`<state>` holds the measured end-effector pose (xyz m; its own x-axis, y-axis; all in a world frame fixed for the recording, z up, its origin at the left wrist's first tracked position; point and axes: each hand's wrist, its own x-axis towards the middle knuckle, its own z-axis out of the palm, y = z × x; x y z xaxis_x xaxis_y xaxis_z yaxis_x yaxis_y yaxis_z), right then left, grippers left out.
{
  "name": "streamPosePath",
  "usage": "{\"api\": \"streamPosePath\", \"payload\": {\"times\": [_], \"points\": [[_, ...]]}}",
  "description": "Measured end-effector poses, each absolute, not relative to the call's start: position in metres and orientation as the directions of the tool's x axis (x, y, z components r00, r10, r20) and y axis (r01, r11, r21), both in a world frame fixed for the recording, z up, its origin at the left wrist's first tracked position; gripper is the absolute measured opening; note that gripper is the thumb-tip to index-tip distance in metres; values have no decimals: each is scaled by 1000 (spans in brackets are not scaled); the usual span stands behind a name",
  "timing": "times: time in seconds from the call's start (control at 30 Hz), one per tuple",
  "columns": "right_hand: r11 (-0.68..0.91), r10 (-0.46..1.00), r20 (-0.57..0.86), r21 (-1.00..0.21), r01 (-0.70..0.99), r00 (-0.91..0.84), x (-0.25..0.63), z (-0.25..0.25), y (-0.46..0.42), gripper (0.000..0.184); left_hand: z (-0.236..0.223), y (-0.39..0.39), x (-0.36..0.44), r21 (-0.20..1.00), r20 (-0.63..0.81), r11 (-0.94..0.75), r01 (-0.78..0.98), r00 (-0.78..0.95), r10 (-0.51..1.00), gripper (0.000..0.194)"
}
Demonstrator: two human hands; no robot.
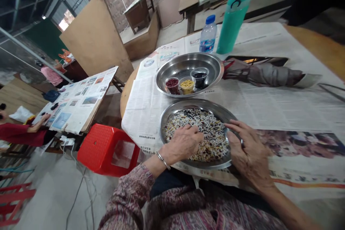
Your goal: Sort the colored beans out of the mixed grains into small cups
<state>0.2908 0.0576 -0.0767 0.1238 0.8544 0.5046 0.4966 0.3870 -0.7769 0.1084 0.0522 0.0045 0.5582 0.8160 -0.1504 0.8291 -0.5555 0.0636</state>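
A round metal plate (212, 166) lies close in front of me, strewn with mixed grains (208, 129) in white, yellow, black and dark red. Over its left half, my left hand (185, 140) is closed, fingers curled down among the grains; the fingertips are hidden, so whatever they pinch does not show. My right hand (248, 151) grips the plate's right rim, thumb and forefinger reaching over the edge. Behind it, a second metal plate (183, 63) holds small clear cups: one of red beans (171, 83), one of yellow kernels (187, 85), one of black beans (199, 76).
Newspaper (142, 115) covers the round table. A water bottle (208, 36), a teal flask (234, 21), a phone (261, 59) and a wrapped grey cloth bundle (269, 73) stand or lie farther back. To the left are a red stool (94, 147) and people at another table.
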Motion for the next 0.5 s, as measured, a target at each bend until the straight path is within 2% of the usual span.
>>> {"api": "streamPosePath", "payload": {"times": [0.13, 0.23, 0.3, 0.37, 0.43, 0.5], "points": [[366, 870, 476, -799, 477, 129, 291, -75, 56, 31, 15, 36, 94, -28, -69, -325, 945, 323, 944, 13], [362, 875, 466, -810, 462, 133, 290, -74, 56, 30, 18, 27, 92, 30, -103, -229, 973, 231, 967, 33], [365, 874, 469, -809, 461, 130, 290, -73, 55, 30, 16, 23, 96, 126, -223, -276, 953, 299, 928, 38], [360, 876, 465, -810, 463, 131, 290, -71, 55, 29, 13, 21, 103, 221, -296, -352, 909, 406, 864, 33], [352, 879, 457, -816, 459, 137, 289, -70, 54, 29, 10, 23, 111, 266, -282, -410, 873, 477, 832, 26], [348, 882, 450, -822, 451, 141, 289, -69, 54, 28, 8, 31, 120, 247, -219, -438, 864, 490, 844, 26]]}}
